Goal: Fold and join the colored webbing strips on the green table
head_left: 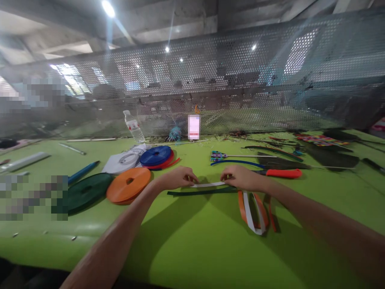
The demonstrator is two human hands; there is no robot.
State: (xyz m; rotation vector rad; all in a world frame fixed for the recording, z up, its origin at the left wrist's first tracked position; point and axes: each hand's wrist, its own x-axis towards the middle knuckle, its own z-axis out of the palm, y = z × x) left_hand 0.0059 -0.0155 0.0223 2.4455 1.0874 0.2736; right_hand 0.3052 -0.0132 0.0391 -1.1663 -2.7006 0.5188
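1. On the green table (pixel 192 249), left hand (pixel 177 177) and right hand (pixel 240 177) each pinch an end of a short white flat strip (pixel 208 184), stretched between them just above the surface.
2. Below the strip lies a dark green flat strip (pixel 198 192); orange and white looped strips (pixel 252 214) hang beneath the right hand.
3. Left of the hands: orange tape roll (pixel 128 184), dark green roll (pixel 87 192), blue roll (pixel 155 155).
4. Right: orange-handled tool (pixel 282 173).
5. Farther back: clear plastic bottle (pixel 134 127), perforated metal screen (pixel 210 80).
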